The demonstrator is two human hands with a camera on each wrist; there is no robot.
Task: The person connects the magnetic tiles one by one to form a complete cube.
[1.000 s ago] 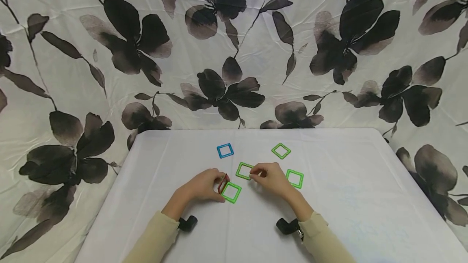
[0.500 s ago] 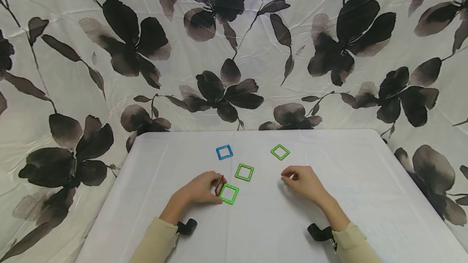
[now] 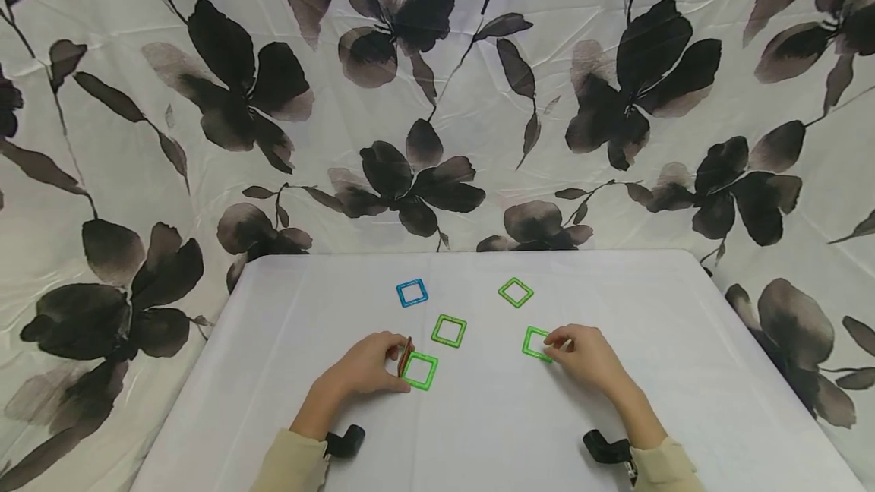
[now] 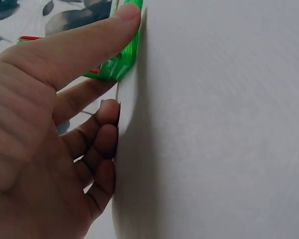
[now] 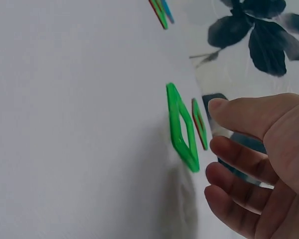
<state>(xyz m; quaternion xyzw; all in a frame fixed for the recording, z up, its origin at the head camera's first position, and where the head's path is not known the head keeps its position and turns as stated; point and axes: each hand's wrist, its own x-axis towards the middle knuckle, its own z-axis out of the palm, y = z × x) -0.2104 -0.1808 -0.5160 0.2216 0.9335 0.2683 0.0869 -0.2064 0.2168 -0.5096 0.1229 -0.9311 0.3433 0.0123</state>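
Observation:
My left hand point(image 3: 372, 363) holds a red square magnetic tile point(image 3: 405, 359) standing upright, along the left edge of a green magnetic tile point(image 3: 429, 384). In the left wrist view, the thumb lies on the green frame point(image 4: 132, 47) and the other fingers curl underneath. My right hand point(image 3: 584, 351) is at the right side of another green tile point(image 3: 528, 344), overlapping it in the head view. The right wrist view shows that green tile point(image 5: 173, 122) just beyond the spread thumb and loosely bent fingers, with nothing gripped.
Another green tile point(image 3: 449, 344) lies between the hands. Farther back are a blue tile point(image 3: 412, 304) and a green tile point(image 3: 516, 304) turned like a diamond. A white cloth covers the table point(image 3: 478, 431); a floral sheet point(image 3: 547, 97) hangs behind it.
My right hand has moved right, from the middle green tile to the right-hand one, which it hid half a second ago. The left hand keeps its hold; the head view has shifted slightly.

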